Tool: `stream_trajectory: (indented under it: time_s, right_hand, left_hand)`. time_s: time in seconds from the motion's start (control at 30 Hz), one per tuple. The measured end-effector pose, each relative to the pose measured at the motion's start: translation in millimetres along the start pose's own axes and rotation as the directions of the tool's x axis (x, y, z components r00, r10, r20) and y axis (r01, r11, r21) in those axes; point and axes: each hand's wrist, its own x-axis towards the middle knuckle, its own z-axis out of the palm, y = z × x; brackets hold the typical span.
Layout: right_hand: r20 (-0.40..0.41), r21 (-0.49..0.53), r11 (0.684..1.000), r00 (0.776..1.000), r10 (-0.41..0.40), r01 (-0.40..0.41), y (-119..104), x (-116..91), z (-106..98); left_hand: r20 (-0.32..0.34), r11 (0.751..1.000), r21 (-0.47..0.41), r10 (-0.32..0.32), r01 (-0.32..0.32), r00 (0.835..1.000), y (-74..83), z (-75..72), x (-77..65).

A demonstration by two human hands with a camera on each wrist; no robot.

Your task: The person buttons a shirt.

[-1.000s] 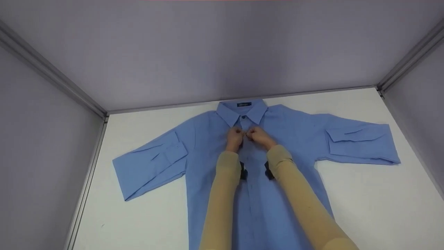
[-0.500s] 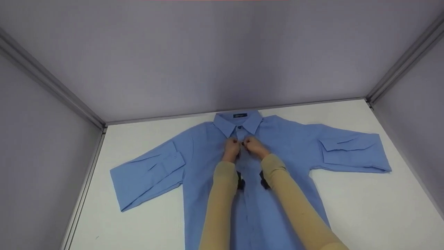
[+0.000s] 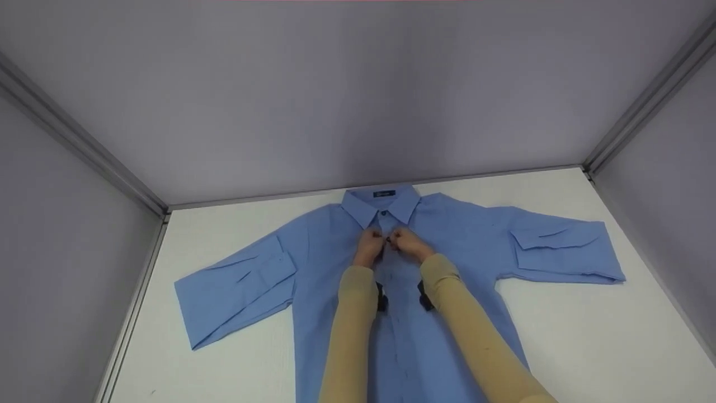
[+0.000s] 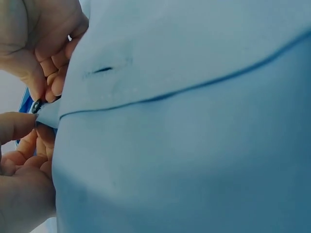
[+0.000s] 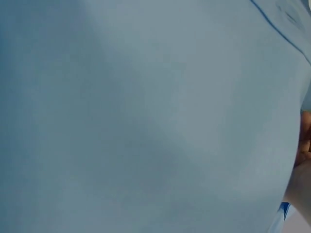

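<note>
A blue long-sleeved shirt (image 3: 447, 235) lies face up, collar (image 3: 359, 208) at the far side. Just below the collar both hands meet at the front opening. My left hand (image 3: 369, 246), seen lower in the left wrist view (image 4: 26, 170), pinches the fabric edge between thumb and fingertips. Opposite it, my right hand (image 3: 411, 243) has curled fingers and pinches a small dark button (image 4: 36, 106) at that edge. Whether the button is through a hole cannot be told. A slit buttonhole (image 4: 103, 70) shows nearer. In the right wrist view, cloth hides most of the right hand (image 5: 301, 179).
Beneath the shirt is a white tabletop (image 3: 240, 364). Grey panels (image 3: 335, 95) enclose it at the back and both sides. The left sleeve (image 3: 240, 296) and right sleeve (image 3: 565, 246) in the head view lie folded. A dark collar button (image 3: 384, 212) sits between the collar points.
The head view has tilted up, so the shirt and hands appear lower. Both hands stay at the same place on the front opening, with small finger movements.
</note>
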Motion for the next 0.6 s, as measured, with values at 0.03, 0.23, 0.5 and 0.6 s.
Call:
stream_trajectory:
  time_s: [0.03,0.23,0.5,0.6]
  right_hand:
    - [0.008,0.004,1.000,1.000,-0.018,0.018,1,0,-1]
    - [0.028,0.007,0.999,0.999,-0.035,0.035,-6,-1,-3]
    - [0.005,-0.035,0.996,0.996,-0.085,0.085,-4,6,5]
    - [0.001,-0.051,0.994,0.996,-0.093,0.093,-5,9,8]
  left_hand:
    - [0.000,1.000,-0.003,0.006,-0.006,1.000,0.2,0.5,1.0]
    - [0.000,1.000,-0.007,-0.015,0.015,1.000,-0.3,2.1,5.8]
    - [-0.062,0.996,0.060,0.069,-0.065,0.996,-30.0,6.7,35.9]
    - [-0.087,0.973,0.153,0.188,-0.173,0.978,-79.1,20.1,79.2]
